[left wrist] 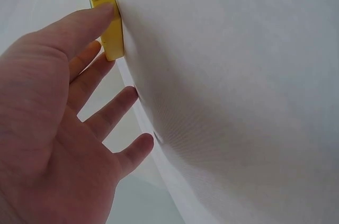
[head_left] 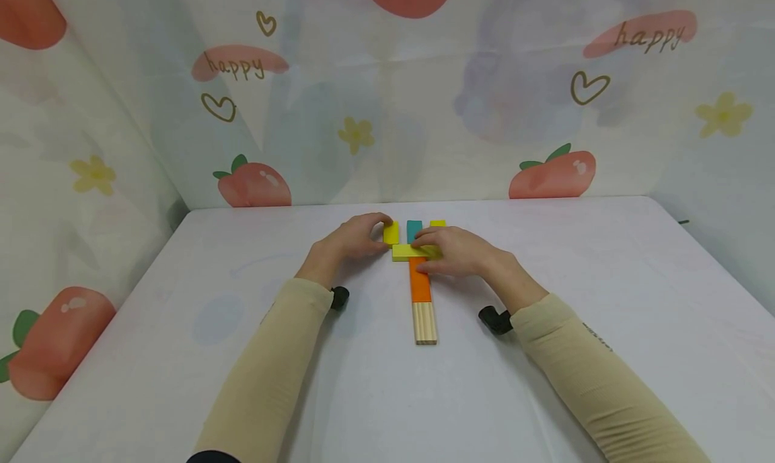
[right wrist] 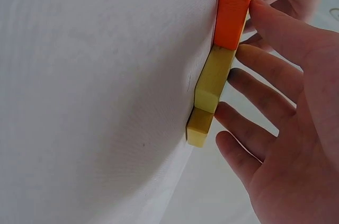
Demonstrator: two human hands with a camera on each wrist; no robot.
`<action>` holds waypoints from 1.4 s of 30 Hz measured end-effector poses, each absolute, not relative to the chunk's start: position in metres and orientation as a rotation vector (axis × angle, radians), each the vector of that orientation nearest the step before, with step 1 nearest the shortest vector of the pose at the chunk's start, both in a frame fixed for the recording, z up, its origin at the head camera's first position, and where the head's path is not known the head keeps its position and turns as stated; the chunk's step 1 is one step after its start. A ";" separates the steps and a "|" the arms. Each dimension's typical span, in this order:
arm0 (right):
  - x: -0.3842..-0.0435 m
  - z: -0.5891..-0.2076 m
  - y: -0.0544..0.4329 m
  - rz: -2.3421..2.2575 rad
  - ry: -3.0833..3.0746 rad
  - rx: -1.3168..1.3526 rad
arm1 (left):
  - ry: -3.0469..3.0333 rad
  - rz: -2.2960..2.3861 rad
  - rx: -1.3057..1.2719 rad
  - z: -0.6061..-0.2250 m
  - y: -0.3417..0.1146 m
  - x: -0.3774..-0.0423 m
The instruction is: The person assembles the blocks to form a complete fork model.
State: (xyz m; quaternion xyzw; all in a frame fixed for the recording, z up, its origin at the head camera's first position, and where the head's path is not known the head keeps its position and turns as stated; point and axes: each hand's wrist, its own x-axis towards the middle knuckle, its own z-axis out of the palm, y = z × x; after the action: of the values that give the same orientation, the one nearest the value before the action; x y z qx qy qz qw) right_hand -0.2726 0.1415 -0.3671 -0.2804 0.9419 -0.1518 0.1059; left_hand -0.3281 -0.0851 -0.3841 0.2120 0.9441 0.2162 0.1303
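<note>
My left hand (head_left: 352,237) pinches a small yellow block (head_left: 391,234) between thumb and fingers, at the left end of a crosswise yellow-green block (head_left: 401,253). In the left wrist view the thumb lies on that yellow block's face. My right hand (head_left: 465,251) reaches over the right part of the crosswise block, its fingers extended and fingertips along the blocks' upper side. A teal block (head_left: 414,230) and a second yellow block (head_left: 438,223) stand out beyond the crosswise block. Toward me run an orange block (head_left: 420,288) and a plain wood-coloured block (head_left: 425,323), end to end.
The blocks lie flat on a white-covered table (head_left: 375,396). A patterned cloth (head_left: 418,113) with fruit and hearts hangs behind the table's far edge. Black wrist devices sit under the left (head_left: 340,298) and right (head_left: 495,320) forearms.
</note>
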 end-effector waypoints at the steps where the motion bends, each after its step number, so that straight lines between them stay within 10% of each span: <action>1: -0.273 -0.367 0.141 -0.446 2.775 -0.826 | 2.742 0.629 0.613 -0.384 -0.085 -0.328; 42: -0.274 -0.364 0.138 -0.484 2.794 -0.807 | 2.730 0.681 0.621 -0.380 -0.094 -0.319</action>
State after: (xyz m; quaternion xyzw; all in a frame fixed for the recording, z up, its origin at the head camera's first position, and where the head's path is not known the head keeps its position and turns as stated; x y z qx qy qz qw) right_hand -0.2736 0.1383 -0.3640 -0.2725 0.9432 -0.1634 0.0967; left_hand -0.3191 -0.0938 -0.3800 0.2138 0.9394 0.2343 0.1298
